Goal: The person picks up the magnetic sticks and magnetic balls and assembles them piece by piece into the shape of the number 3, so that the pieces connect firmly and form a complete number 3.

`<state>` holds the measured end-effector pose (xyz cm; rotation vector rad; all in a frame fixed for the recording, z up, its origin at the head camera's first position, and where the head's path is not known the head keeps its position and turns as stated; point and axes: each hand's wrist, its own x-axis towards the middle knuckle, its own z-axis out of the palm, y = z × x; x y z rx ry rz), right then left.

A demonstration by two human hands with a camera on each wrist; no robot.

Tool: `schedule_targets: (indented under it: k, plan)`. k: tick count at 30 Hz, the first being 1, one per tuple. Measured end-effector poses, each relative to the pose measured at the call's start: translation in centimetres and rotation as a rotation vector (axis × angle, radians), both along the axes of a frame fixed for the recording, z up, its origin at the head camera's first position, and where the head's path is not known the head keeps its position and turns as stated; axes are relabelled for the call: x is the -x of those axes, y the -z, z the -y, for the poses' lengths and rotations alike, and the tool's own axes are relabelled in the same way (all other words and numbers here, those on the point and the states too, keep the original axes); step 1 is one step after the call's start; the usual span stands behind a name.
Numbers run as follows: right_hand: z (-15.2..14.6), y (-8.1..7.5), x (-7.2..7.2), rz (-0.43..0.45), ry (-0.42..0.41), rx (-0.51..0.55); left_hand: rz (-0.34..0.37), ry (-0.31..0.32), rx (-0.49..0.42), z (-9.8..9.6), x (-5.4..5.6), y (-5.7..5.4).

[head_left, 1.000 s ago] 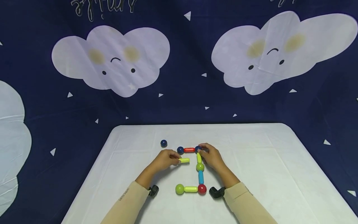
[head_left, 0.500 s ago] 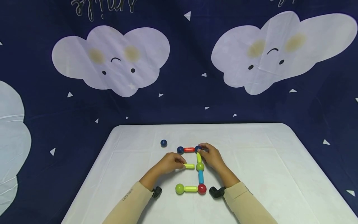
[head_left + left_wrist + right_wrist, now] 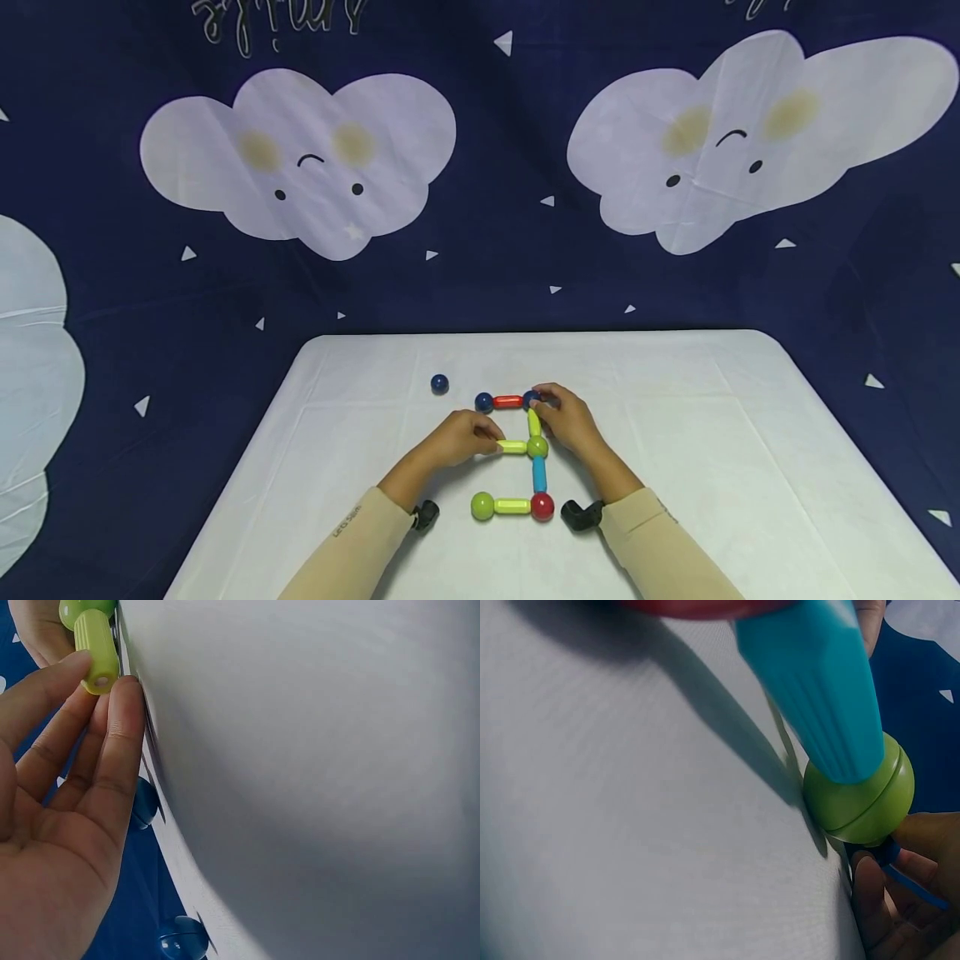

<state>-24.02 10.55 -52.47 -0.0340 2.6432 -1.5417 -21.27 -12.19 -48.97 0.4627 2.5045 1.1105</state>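
Note:
My left hand point(image 3: 457, 437) pinches a yellow-green rod point(image 3: 514, 447) between thumb and fingers. The rod's far end meets a green ball point(image 3: 537, 447); in the left wrist view a small round spot shows on the near end of the rod point(image 3: 97, 645). At the upper corner of the figure, my right hand point(image 3: 572, 423) holds a dark blue ball point(image 3: 530, 400). From that ball a red rod point(image 3: 507, 402) runs left to another blue ball point(image 3: 484, 402). A yellow rod point(image 3: 534, 422) leads down to the green ball, and a blue rod point(image 3: 539, 475) continues below it.
A red ball point(image 3: 542, 506) ends the blue rod, joined by a lower yellow rod point(image 3: 512, 506) to a second green ball point(image 3: 483, 506). One loose blue ball point(image 3: 439, 384) lies behind my left hand. The white table point(image 3: 675, 375) ends at a dark cloud-printed cloth point(image 3: 495, 283).
My left hand has moved right and toward me, carrying the yellow-green rod until its end met the middle green ball. My right hand has stayed at the corner ball.

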Motion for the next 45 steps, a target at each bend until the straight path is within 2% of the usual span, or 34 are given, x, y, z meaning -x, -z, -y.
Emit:
schedule_targets:
  k: [17,21,25,31,39,45]
  plan:
    - [-0.1,0.1,-0.2,0.025,0.01,0.038,0.01,-0.005,-0.018,0.1,-0.2,0.2]
    - [-0.3,0.0,-0.4,0.01,0.026,0.006,0.016,-0.012,-0.02,0.1,-0.2,0.2]
    - [-0.6,0.0,-1.1,0.0,0.04,-0.015,0.023,-0.016,-0.021,0.1,-0.3,0.1]
    - [-1.0,-0.2,-2.3,0.033,0.036,0.026,0.019,-0.013,-0.023,0.1,-0.2,0.1]
    - [-1.3,-0.5,-4.4,0.025,-0.007,0.035,0.016,-0.015,-0.018,0.1,-0.2,0.0]
    - [-1.6,-0.5,-5.8,0.008,-0.059,-0.024,0.013,-0.019,-0.012,0.0,-0.4,-0.1]
